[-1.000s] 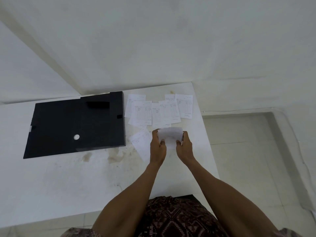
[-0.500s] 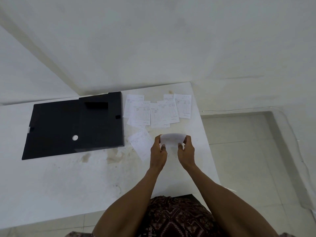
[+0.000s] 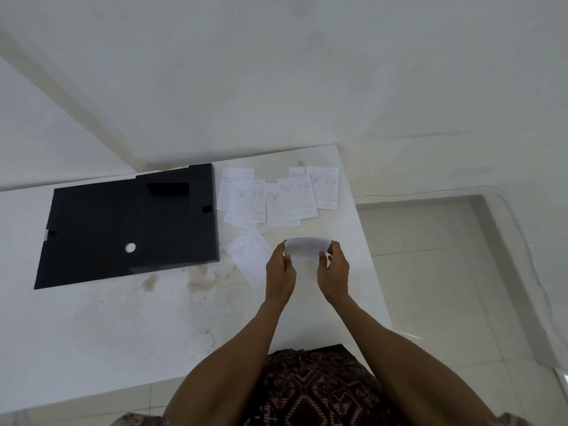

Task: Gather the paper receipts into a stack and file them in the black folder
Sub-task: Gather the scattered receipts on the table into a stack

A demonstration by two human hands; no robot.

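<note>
Head view is showing both hands raised just above a white tabletop (image 3: 123,333), gripping one small batch of receipts between them. Left hand (image 3: 280,269) is pinching the left end of the held receipts (image 3: 305,249), thumb on the near face. Right hand (image 3: 333,267) is pinching the right end, fingers curling round the far edge. Held paper is bowing slightly upward, long side running left to right.

More loose receipts (image 3: 276,199) are lying in an overlapping spread at the far right part of the tabletop, print facing up. One single receipt (image 3: 249,256) is lying apart and tilted, nearer the person, just left of the left hand and partly tucked under it from this angle.

Black folder (image 3: 129,226) is lying flat on the tabletop to the left of the spread, its right edge just beside the nearest sheets. A small white round spot is showing on its cover. Brownish stains are marking the tabletop near the folder's front edge. Patterned dark clothing (image 3: 310,392) is showing at the bottom, between the forearms.
</note>
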